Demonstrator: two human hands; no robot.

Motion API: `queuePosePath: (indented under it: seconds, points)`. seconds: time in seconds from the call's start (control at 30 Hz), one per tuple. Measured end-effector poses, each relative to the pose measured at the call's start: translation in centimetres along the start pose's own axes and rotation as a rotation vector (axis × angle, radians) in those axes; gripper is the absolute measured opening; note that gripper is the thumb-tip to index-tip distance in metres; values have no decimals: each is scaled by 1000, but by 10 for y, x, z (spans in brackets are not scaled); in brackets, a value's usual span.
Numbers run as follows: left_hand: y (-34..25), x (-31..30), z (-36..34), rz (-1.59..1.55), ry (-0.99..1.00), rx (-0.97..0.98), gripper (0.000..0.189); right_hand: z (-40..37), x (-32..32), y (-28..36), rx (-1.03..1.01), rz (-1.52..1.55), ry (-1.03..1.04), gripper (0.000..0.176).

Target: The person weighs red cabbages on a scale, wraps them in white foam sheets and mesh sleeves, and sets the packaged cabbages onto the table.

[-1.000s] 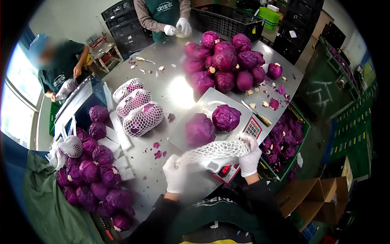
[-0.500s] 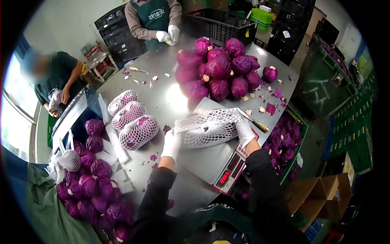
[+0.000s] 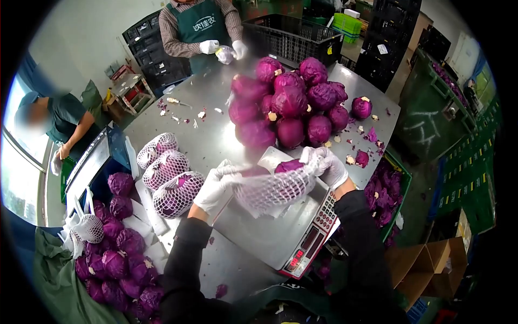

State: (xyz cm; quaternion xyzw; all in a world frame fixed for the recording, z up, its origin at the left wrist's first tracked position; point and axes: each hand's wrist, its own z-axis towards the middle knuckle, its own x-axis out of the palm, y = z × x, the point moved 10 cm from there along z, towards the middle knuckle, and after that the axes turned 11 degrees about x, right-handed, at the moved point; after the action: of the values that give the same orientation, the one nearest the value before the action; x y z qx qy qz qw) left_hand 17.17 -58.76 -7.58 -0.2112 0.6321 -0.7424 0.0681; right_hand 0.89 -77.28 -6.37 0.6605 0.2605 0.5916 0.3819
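Observation:
A white foam net sleeve (image 3: 270,191) is stretched between my gloved hands over the weighing scale (image 3: 253,232). My left hand (image 3: 217,186) is closed on the sleeve's left end. At the other end, my right hand (image 3: 328,166) grips the bunched net. A purple cabbage (image 3: 289,166) shows above the sleeve's upper edge, partly covered by the mesh. Beyond my hands is a heap of bare purple cabbages (image 3: 288,100). To the left, several netted cabbages (image 3: 178,194) lie in a row on the metal table (image 3: 208,127).
More cabbages (image 3: 116,264) are piled at the lower left. A green crate (image 3: 399,189) with purple leaves stands at the right, near cardboard boxes (image 3: 426,264). Across the table a person in an apron (image 3: 202,27) handles a small wrapped item; another person (image 3: 73,121) is at the left.
The sleeve has tilted, and the cabbage now shows above its edge. My left hand has shifted slightly left. The knife by my right hand is out of sight, and the scale's red digits have changed.

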Motion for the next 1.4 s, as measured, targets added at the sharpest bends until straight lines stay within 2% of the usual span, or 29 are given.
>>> queuePosePath:
  seconds: [0.07,0.13,0.2,0.27,0.3,0.33,0.4,0.43,0.47,0.5,0.53,0.57,0.6,0.63,0.67,0.73,0.8,0.83,0.87,0.93,1.0,1.03,1.1,1.13,1.27,1.3,1.33,1.37,1.4]
  points:
    - [-23,19,-12,225,183,28,39,-8,6,4,39,-181,-18,22]
    - [-41,53,-30,107,337,0,43,-18,25,4,169,-417,30,22]
    - [-70,80,-42,589,546,209,44,-32,42,4,263,-595,83,18]
    - [-78,99,-51,733,587,374,41,-45,81,5,218,-1028,307,10]
    - [-90,116,-51,719,658,323,33,-53,90,-3,194,-1190,375,3]
    - [-88,125,-58,765,773,464,26,-62,109,1,78,-1561,365,5]
    - [-80,136,-69,832,877,481,21,-66,127,-6,230,-1423,353,9]
    - [-77,139,-71,760,893,438,19,-68,135,-4,87,-1239,400,12]
    - [-75,143,-72,688,906,399,18,-67,131,-6,151,-1025,410,12]
    - [-73,145,-73,620,914,360,17,-66,123,6,154,-761,250,11]
    - [-74,144,-70,651,874,384,18,-68,114,14,151,-496,96,10]
    - [-76,142,-66,686,833,407,18,-69,102,17,-21,-440,70,20]
    - [-77,142,-65,718,794,426,19,-73,93,14,-70,-531,-53,35]
    - [-92,138,-63,996,621,532,33,-78,83,11,-107,-622,-180,49]
    - [-95,132,-64,1067,518,531,57,-86,76,10,-103,-847,-346,59]
    - [-92,97,-68,891,107,542,72,-96,62,-25,4,-650,-350,83]
    - [-47,46,-71,283,-219,115,77,-105,57,-34,61,-368,-327,87]
    - [-27,37,-75,101,-305,-89,67,-106,51,-43,132,-350,-422,84]
    - [-16,43,-71,138,-184,-227,54,-107,50,-52,257,-337,-437,78]
    - [0,71,-62,251,30,-180,35,-109,54,-56,291,-332,-439,70]
    - [-12,89,-53,420,69,21,24,-108,73,-40,160,-579,-401,49]
    - [-8,95,-54,266,36,-44,18,-112,70,-42,157,-525,-438,42]
    - [-37,99,-56,422,31,220,16,-119,59,-41,67,-479,-545,26]
    - [-49,103,-62,499,31,347,16,-118,56,-41,-23,-300,-525,19]
    - [-29,87,-76,132,63,262,27,-122,66,-25,-149,-275,-582,9]
    - [-25,85,-78,-62,58,198,44,-121,63,-26,-179,-248,-539,13]
    - [-27,77,-79,-61,-49,202,48,-120,63,-26,-208,-221,-493,17]
    - [-29,71,-81,-59,-159,206,54,-123,54,-27,-227,-153,-575,37]
    - [-35,61,-85,-52,-276,214,59,-123,51,-30,-254,-138,-513,58]
